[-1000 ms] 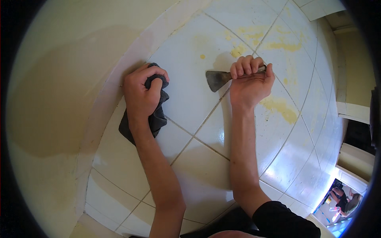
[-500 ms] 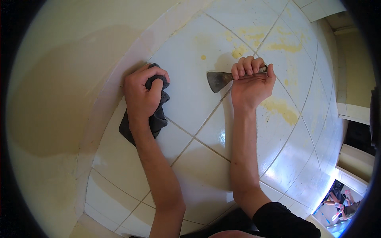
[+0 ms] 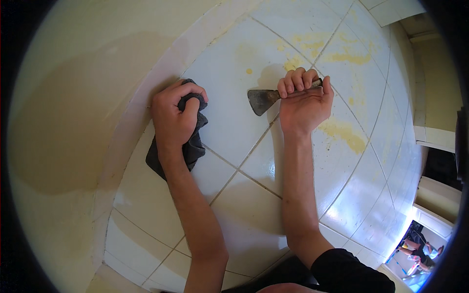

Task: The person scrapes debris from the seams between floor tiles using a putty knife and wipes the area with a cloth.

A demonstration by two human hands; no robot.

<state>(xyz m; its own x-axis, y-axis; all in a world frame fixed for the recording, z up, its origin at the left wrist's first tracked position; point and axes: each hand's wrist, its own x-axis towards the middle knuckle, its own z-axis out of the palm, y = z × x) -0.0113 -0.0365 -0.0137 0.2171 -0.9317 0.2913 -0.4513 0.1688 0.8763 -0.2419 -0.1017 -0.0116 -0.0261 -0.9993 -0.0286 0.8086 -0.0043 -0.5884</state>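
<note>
Beside the pale strip (image 3: 162, 69) edging the white tiles (image 3: 221, 78), I see the left hand (image 3: 171, 115) with its fingers curled tightly around 1 crumpled dark grey cloth (image 3: 194, 146), which lies against the tiles. Well apart to its right, the right hand (image 3: 304, 107) faces me palm-on, fingers wrapped over the handle of 1 scraper (image 3: 262, 101). Its blade points left; I cannot tell whether it touches. Yellow stains (image 3: 346, 135) lie near that hand.
</note>
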